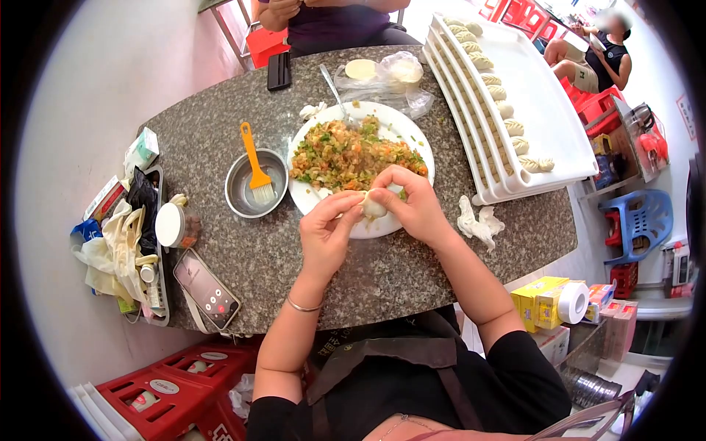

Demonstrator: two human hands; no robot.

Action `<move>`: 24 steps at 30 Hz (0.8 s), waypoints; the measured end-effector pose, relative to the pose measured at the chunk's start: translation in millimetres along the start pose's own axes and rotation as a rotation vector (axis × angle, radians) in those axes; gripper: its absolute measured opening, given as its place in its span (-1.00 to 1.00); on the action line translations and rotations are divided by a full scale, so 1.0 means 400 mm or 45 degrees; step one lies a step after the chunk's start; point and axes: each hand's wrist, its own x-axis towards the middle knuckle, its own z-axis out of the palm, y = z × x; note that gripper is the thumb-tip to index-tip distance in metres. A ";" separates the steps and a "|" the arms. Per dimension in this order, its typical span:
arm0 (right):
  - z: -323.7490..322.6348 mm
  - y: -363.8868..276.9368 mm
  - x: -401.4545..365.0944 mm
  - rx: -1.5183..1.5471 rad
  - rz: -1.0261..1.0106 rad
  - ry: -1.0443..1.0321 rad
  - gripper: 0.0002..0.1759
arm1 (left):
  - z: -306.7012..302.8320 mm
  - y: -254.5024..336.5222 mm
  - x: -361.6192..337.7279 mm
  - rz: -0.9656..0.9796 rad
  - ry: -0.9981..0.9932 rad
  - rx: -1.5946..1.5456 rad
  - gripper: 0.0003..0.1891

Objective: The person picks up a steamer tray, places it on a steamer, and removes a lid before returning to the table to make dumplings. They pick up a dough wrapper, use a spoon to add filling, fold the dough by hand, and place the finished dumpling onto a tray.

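Note:
My left hand [331,224] and my right hand [408,202] meet over the near rim of a white plate [423,140]. Between their fingertips they pinch a dumpling [375,207], its wrapper pale and partly hidden by my fingers. Chopped vegetable filling [353,156] is heaped on the plate, and a spoon [337,92] leans in it at the far side. Left of the plate stands a metal bowl [239,192] with an orange-handled brush [255,158] resting in it. Round wrappers [360,69] lie beyond the plate beside a plastic bag [403,77].
Stacked white trays [529,95] at the right carry rows of pleated dumplings [496,92]. Crumpled tissue [479,223] lies near my right hand. To the left are a phone [207,288], a lidded jar [173,224] and a cluttered basket [158,294]. Another person [331,22] sits across the table.

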 end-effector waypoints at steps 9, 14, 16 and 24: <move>0.018 -0.013 -0.006 -0.115 -0.108 0.037 -0.87 | 0.004 0.006 -0.008 -0.029 0.081 -0.005 -0.77; 0.023 -0.010 -0.009 -0.161 -0.210 0.053 -0.89 | 0.005 0.000 -0.005 0.175 0.121 0.165 -0.84; 0.025 -0.007 -0.010 -0.183 -0.200 0.093 -0.90 | 0.005 0.004 -0.004 0.067 0.044 0.205 -0.87; 0.001 0.001 -0.001 -0.110 -0.023 -0.085 -0.90 | 0.000 -0.004 -0.007 0.057 0.018 0.046 -0.87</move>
